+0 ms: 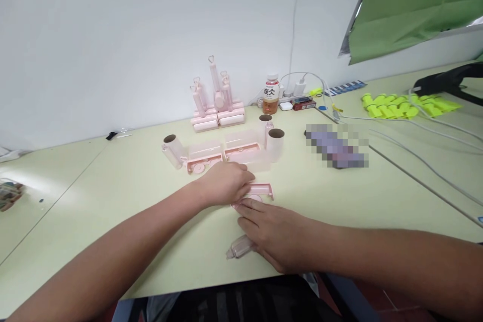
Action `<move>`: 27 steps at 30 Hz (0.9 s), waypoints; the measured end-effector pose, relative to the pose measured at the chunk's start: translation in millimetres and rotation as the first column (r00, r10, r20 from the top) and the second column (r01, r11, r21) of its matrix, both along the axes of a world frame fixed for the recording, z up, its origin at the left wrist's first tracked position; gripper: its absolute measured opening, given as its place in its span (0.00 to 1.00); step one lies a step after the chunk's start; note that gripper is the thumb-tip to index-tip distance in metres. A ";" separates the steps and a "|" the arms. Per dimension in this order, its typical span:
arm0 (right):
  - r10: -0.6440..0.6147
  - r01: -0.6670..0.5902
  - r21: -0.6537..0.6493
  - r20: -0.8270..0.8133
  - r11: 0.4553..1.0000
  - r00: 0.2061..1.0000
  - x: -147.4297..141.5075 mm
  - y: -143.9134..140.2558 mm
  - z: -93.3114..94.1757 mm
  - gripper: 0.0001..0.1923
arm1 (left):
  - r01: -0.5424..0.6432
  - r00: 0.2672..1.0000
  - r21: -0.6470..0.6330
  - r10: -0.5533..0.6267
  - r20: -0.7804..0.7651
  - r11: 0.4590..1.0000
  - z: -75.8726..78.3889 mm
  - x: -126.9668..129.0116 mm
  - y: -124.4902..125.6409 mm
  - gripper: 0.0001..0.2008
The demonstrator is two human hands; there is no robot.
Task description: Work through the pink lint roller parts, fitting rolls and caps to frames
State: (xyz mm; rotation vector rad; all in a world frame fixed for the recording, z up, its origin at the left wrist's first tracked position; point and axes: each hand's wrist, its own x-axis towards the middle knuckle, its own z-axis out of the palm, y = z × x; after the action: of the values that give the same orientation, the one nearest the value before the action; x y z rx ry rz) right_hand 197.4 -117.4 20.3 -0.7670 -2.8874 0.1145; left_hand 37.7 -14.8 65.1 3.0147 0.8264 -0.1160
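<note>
My left hand [225, 182] lies palm-down on a pink lint-roller base [259, 192] in the middle of the pale green table [124, 196], fingers curled over its near-left end. My right hand [272, 231] rests flat just in front of it, fingertips touching the base's front edge. A clear plastic handle piece [240, 248] lies under the right palm's left side. Whether either hand grips the base firmly is hard to tell.
Behind the hands lie more pink bases with clear covers [225, 151] and paper rolls [274, 144], [172, 150]. Assembled pink rollers [217, 105] stand by the wall, beside a drink bottle [270, 94]. Yellow-green items [403, 105] and cables [415, 156] lie right.
</note>
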 end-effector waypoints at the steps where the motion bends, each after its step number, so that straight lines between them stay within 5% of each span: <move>1: -0.010 0.010 0.007 -0.003 1.000 1.000 -0.4 0.8 -0.2 0.20 | -0.001 1.000 -0.013 0.001 0.014 1.000 2.5 -2.2 0.5 0.09; 8: -0.067 0.069 0.043 -0.050 0.997 0.997 -2.8 4.8 -2.7 0.16 | 0.026 0.988 -0.121 -0.007 0.154 0.992 10.5 -28.9 -3.3 0.09; 13: -0.028 0.035 0.118 -0.056 0.992 0.998 0.4 7.1 -1.4 0.13 | 0.096 0.981 -0.030 -0.090 0.174 0.995 1.3 -43.5 -22.1 0.05; 20: -0.306 0.302 0.079 0.042 0.950 0.951 7.6 10.1 -1.8 0.10 | 0.090 0.976 0.065 -0.101 0.194 0.994 -21.9 -44.5 -32.2 0.10; 27: -0.302 0.295 0.114 0.051 0.949 0.952 8.7 11.5 0.9 0.14 | 0.028 0.968 0.072 -0.045 0.246 0.997 -16.0 -43.0 -31.2 0.10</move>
State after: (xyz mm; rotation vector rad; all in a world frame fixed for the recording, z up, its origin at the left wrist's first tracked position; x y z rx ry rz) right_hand 206.0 -106.0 21.1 -1.1964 -2.7701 -0.1002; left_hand -5.3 -46.0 49.2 3.0206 0.7650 0.2895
